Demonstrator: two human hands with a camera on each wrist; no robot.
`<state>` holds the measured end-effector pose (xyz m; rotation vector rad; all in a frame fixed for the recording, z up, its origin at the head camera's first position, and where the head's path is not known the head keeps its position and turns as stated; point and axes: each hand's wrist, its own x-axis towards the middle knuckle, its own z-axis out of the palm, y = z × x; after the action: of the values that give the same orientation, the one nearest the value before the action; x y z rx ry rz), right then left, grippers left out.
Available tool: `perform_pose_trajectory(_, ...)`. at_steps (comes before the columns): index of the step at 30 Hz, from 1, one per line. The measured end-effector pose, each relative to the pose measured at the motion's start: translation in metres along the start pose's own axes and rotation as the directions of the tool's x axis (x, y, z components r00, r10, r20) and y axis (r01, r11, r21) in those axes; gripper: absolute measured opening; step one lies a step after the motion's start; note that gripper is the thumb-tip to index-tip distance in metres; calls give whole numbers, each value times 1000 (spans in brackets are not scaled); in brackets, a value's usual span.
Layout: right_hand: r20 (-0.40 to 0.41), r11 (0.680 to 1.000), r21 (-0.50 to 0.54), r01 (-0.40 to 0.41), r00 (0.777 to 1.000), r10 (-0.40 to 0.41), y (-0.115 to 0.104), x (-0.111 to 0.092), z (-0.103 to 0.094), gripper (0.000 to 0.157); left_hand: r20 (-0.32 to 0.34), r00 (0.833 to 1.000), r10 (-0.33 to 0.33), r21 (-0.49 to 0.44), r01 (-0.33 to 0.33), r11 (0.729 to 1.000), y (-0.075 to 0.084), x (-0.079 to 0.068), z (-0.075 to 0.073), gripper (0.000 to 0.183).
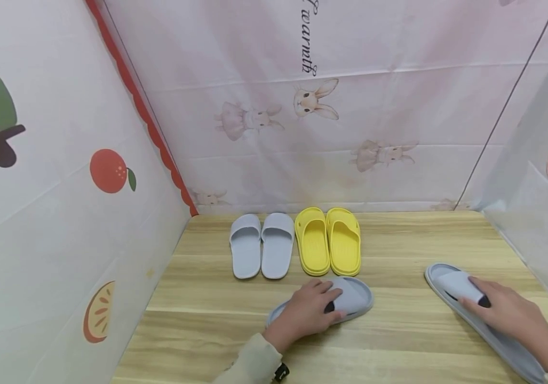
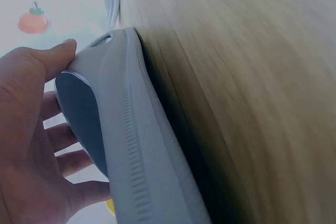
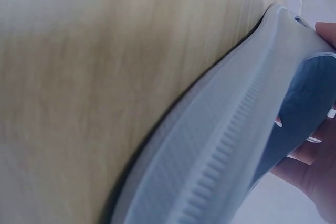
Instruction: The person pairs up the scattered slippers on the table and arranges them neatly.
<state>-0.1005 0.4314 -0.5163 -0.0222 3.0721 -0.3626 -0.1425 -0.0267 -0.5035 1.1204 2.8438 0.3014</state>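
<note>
My left hand (image 1: 308, 309) grips a grey-blue slipper (image 1: 354, 294) over its upper, in front of the two pairs. That slipper lies crosswise, its toe to the right. In the left wrist view, the thumb lies on the near side of its upper and the fingers spread across the other side of the opening. A matching slipper (image 1: 457, 284) lies slantwise at the right, toe toward the back left. My right hand (image 1: 514, 312) holds it by the upper; in the right wrist view, thumb and fingers sit around the upper, partly out of frame.
A pair of light grey slides (image 1: 246, 258) and a pair of yellow slippers (image 1: 344, 250) stand side by side, toes toward the back wall (image 1: 350, 181). All lie on a wood-grain surface (image 1: 394, 330). Printed cloth walls bound it left, right and behind.
</note>
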Motion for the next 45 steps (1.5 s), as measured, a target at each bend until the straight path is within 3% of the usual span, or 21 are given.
perform_pose_trajectory(9,8,1000,5,1,1000,-1,-9,0,2,90,-7,1000,-7,30,7,1000,18,8,5,61)
perform_pose_trajectory(18,-1,998,54,14,1000,-14,-10,-6,2,88,-46,997,-55,77,59,995,44,25,9,63)
perform_pose_trajectory(24,-36,996,67,50,998,-47,-3,-15,1,84,41,997,-63,21,63,998,35,23,-1,72)
perform_pose_trajectory(31,-5,998,64,20,1000,-20,4,-24,-2,84,92,994,-57,52,53,997,26,19,-4,65)
perform_pose_trajectory(38,-22,997,65,28,999,-26,1,-23,-1,81,48,997,-68,51,65,997,33,20,-1,64)
perform_pose_trajectory(45,-20,998,67,5,1000,-3,-8,-23,-1,82,-11,990,-139,66,139,988,51,26,9,64)
